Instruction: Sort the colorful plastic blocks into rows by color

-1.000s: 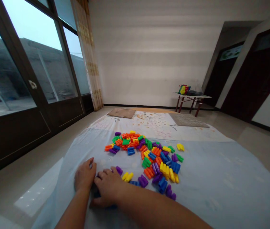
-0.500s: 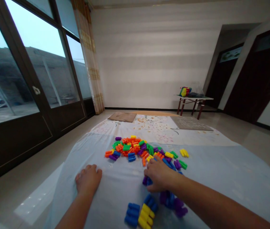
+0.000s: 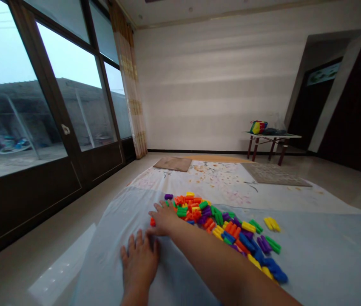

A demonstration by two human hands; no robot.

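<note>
Right hand (image 3: 166,217) at far-left end of blocks (image 3: 217,216), fingers spread; cannot tell grip. Left hand (image 3: 140,261) nearer, fingers spread on cloth (image 3: 320,250), seemingly empty. Apparent step: reaching; next calls for curling fingers round blocks.

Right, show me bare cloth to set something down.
The pale blue cloth is bare right of the blocks, and between the left hand and the cloth's left edge. Crowded: the pile itself, its left end partly under the right hand.

Small ribbed blocks (image 3: 233,230), orange, green, yellow, purple and blue, lie jumbled on pale cloth (image 3: 320,255).
</note>
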